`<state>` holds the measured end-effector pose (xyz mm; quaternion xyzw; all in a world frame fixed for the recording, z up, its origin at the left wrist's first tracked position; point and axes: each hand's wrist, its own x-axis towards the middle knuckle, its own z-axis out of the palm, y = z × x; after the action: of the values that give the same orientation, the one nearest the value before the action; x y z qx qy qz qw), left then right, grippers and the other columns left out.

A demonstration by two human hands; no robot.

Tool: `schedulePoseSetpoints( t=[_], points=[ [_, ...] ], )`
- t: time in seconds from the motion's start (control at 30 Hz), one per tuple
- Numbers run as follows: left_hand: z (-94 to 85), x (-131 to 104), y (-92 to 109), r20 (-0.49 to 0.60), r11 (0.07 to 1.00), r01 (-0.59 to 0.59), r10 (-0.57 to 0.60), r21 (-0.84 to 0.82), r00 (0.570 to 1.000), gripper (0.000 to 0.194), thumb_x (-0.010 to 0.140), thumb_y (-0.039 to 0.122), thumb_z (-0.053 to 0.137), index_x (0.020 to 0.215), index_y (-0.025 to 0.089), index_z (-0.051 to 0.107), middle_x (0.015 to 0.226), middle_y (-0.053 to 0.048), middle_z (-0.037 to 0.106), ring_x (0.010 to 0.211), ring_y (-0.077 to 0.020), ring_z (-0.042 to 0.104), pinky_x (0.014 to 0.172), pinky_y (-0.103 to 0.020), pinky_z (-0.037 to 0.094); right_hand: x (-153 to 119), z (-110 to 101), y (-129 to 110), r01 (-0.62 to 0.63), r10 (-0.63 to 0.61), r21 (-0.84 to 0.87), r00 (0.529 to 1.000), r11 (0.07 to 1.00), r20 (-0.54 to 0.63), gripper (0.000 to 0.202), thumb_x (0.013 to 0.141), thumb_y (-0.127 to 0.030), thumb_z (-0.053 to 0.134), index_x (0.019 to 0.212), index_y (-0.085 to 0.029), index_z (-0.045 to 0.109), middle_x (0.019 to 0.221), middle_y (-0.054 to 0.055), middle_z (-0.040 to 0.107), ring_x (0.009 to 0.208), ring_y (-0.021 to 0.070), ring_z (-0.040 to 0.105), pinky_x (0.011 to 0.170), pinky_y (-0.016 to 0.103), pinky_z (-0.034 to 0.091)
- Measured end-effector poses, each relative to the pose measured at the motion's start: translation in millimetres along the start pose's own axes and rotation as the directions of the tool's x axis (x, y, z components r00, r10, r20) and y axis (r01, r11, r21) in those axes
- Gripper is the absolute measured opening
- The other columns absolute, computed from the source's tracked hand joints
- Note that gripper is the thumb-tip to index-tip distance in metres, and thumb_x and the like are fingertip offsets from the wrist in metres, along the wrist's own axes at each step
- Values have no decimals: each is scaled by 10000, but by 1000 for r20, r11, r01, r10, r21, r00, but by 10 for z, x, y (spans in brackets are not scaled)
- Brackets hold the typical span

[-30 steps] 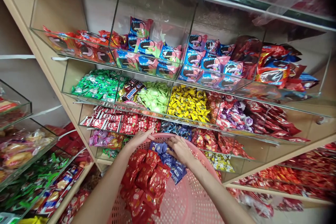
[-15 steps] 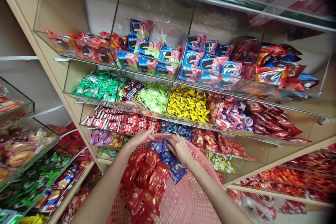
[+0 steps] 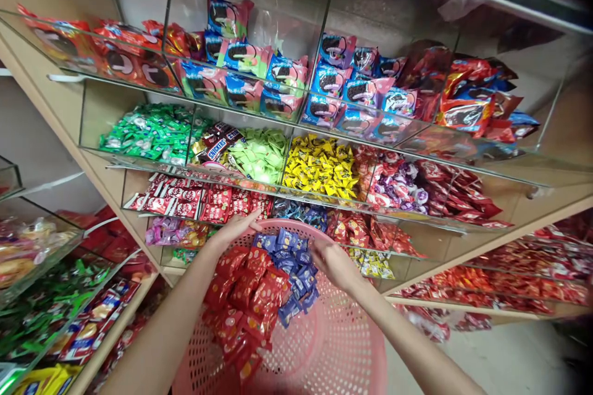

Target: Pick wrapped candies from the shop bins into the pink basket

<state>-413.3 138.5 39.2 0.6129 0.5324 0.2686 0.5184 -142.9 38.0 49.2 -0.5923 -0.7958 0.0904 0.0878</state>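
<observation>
Here, the basket [image 3: 343, 339] runs below the view at its near edge; its perforated base shows between the blue packs [image 3: 296, 278] and the right wall, leaving room to move there, and pale floor [image 3: 445, 345] opens beyond that wall. Red packs [image 3: 245, 302], puffy and glossy, heap along the left side of the pink plastic basket, while the blue ones, smaller and crinkled, lie against them toward the far rim. The right hand [image 3: 336, 262] is at the far right rim, just beside the blue packs, its fingers bent and bunched; whether they pinch anything I cannot tell. At the far left rim is the left hand [image 3: 236, 231], fingers stretched and close together, their grip underneath hidden.

Past the rim stands the shelf [image 3: 50, 105], wood-sided, with clear-fronted bins. Flat red-and-white bars [image 3: 171, 197] fill a low left bin. Above, from the left corner, come green sweets [image 3: 152, 133], pale green sweets [image 3: 259, 154] and twisted yellow sweets [image 3: 319, 166]. Higher, pillow-shaped cookie packs [image 3: 241, 55] stack behind the front edge.
</observation>
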Motion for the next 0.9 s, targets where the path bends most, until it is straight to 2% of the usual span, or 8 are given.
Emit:
schedulePoseSetpoints(
  t=[0.1,0.2,0.37,0.47,0.57,0.67,0.8,0.9],
  points=[
    [2,-30,36,-3,1000,22,-22,1,1000,511,682,670,431,670,260,736,1096,-14,662,1067,-284,558,965,-351,375,-302,120,-160,-71,129,-187,939,980,318,252,803,-316,516,964,-140,598,896,125,657,840,232,622,699,296,449],
    [9,-67,67,-19,999,40,-40,-7,999,528,678,682,428,689,254,736,1111,-14,655,1072,-280,555,961,-352,378,-385,267,-272,-157,280,-290,848,944,449,418,742,-459,566,949,-104,640,930,189,665,870,318,627,692,361,474],
    [22,-81,80,-28,996,83,-84,-45,996,592,632,735,434,700,232,739,1128,-32,645,1020,-279,583,916,-350,417,-287,432,-340,-304,402,-273,791,913,461,517,788,-546,436,817,-93,684,923,220,665,889,350,626,694,413,491],
    [23,-75,82,-40,997,74,-75,-36,996,594,621,741,440,685,232,738,1133,-32,643,1032,-275,574,932,-343,402,-285,480,-284,-408,447,-190,756,893,479,373,796,-423,474,782,-100,661,858,190,677,810,305,656,658,367,507],
    [18,-72,81,-18,996,75,-76,-41,997,600,628,741,432,708,232,739,1099,-37,662,1014,-270,585,927,-345,402,-324,497,-192,-508,454,-78,678,858,578,150,754,-229,527,731,-104,608,703,122,674,588,233,667,481,261,492],
    [11,-69,75,-13,996,77,-77,-39,997,585,637,730,437,716,235,738,1129,-35,645,1031,-271,578,933,-345,394,-358,459,-99,-591,468,-17,620,806,630,44,728,-105,510,719,-103,553,670,93,659,548,210,662,390,200,442],
    [11,-70,74,-7,997,69,-70,-36,998,559,640,715,452,703,238,735,1115,-29,653,1055,-282,564,952,-355,375,-361,340,36,-622,489,-25,591,783,642,23,716,-87,514,709,-109,513,595,62,627,541,207,659,349,171,391],
    [18,-81,84,-27,998,54,-55,-41,998,546,642,708,458,687,239,735,1168,-31,621,1104,-291,530,978,-368,348,-319,247,125,-610,499,-33,615,792,611,37,720,-124,536,740,-108,509,601,66,629,566,208,662,345,163,368]
  ],
)
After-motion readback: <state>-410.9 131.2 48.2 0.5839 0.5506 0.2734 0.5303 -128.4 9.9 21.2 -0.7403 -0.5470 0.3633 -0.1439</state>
